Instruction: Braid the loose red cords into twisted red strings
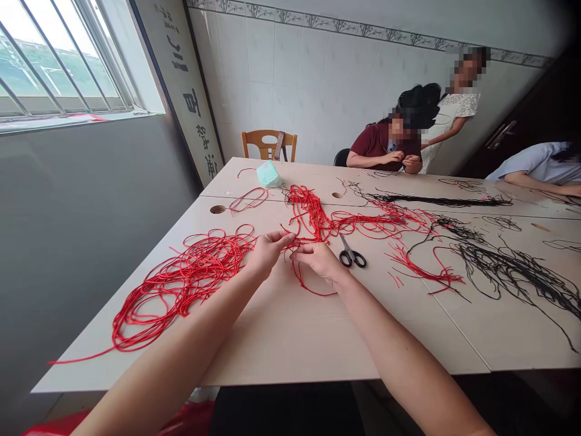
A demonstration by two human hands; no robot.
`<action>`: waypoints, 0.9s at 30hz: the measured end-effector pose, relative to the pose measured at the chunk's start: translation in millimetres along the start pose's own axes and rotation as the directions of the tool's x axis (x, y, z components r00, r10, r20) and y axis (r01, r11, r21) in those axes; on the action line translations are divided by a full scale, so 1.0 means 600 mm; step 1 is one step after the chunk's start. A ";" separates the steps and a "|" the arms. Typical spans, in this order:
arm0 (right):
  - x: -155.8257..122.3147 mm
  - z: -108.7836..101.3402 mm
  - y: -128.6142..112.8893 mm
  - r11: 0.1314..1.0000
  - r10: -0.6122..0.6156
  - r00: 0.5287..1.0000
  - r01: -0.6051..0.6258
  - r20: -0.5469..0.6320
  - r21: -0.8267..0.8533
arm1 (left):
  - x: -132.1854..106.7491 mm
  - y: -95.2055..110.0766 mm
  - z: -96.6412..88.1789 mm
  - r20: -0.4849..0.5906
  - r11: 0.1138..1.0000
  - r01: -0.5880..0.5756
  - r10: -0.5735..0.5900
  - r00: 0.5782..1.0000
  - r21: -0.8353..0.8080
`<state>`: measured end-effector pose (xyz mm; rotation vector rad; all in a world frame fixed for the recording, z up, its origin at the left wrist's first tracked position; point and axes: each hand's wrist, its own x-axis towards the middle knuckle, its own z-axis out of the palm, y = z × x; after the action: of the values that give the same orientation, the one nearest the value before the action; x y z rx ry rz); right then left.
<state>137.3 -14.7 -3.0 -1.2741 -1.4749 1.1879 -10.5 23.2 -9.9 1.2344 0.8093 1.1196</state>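
Observation:
Over the middle of the table, my left hand (274, 248) pinches a thin red cord (297, 275) between thumb and fingers. Close beside it, my right hand (316, 259) is closed on the same cord, whose tail curves down and right onto the tabletop. The small part between my fingertips is too fine to make out. Just beyond my hands lies a heap of knotted red cords (313, 209). Black-handled scissors (349, 253) rest to the right of my right hand. Left of my left hand spreads a large loose coil of red cord (181, 284).
Black cords (508, 266) and short red cords (429, 272) lie across the right of the table (290, 345). A pale green box (269, 174) stands near the far edge, by a wooden chair (269, 144). Across the table sits a person in dark red (370, 145); two other people are nearby.

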 end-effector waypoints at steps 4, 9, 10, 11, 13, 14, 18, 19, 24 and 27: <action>-0.001 0.000 -0.002 1.000 0.009 1.000 -0.009 0.022 0.006 | 0.000 0.000 0.000 -0.010 1.000 0.011 -0.011 1.000 0.015; -0.008 -0.003 -0.014 1.000 -0.015 0.999 0.016 0.036 -0.016 | -0.004 0.015 0.003 0.009 0.999 0.008 -0.008 1.000 0.031; -0.011 -0.005 -0.019 1.000 -0.017 0.999 0.018 0.037 -0.019 | -0.005 0.019 0.004 0.007 0.999 0.002 -0.002 1.000 0.046; -0.013 -0.009 -0.023 1.000 -0.014 0.999 0.015 0.034 -0.020 | -0.005 0.023 0.005 0.003 0.998 -0.004 0.003 1.000 0.062; -0.016 -0.017 -0.034 1.000 -0.007 1.000 0.007 0.022 -0.003 | -0.005 0.028 0.006 -0.005 0.996 -0.005 0.005 1.000 0.084; -0.018 -0.023 -0.038 1.000 -0.009 1.000 0.009 0.014 0.019 | -0.005 0.029 0.005 -0.005 0.996 -0.002 0.002 1.000 0.091; -0.020 -0.043 -0.048 0.986 -0.021 0.998 0.031 -0.062 0.164 | -0.006 0.028 0.004 0.048 0.975 -0.024 0.014 0.999 0.220; -0.020 -0.046 -0.048 0.980 -0.018 0.997 0.033 -0.079 0.194 | -0.007 0.027 0.004 0.069 0.958 -0.041 0.022 0.997 0.283; -0.016 -0.047 -0.044 0.955 -0.006 0.997 0.031 -0.083 0.295 | -0.015 0.027 0.008 0.189 0.899 -0.094 0.013 0.982 0.428; -0.016 -0.042 -0.046 0.941 0.002 0.997 0.025 -0.081 0.337 | -0.014 0.028 0.009 0.180 0.918 -0.100 0.032 0.983 0.383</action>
<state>157.6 -21.9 28.9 -1.0628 -1.1578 1.3015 -11.5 12.9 6.6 1.6790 0.8916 0.9134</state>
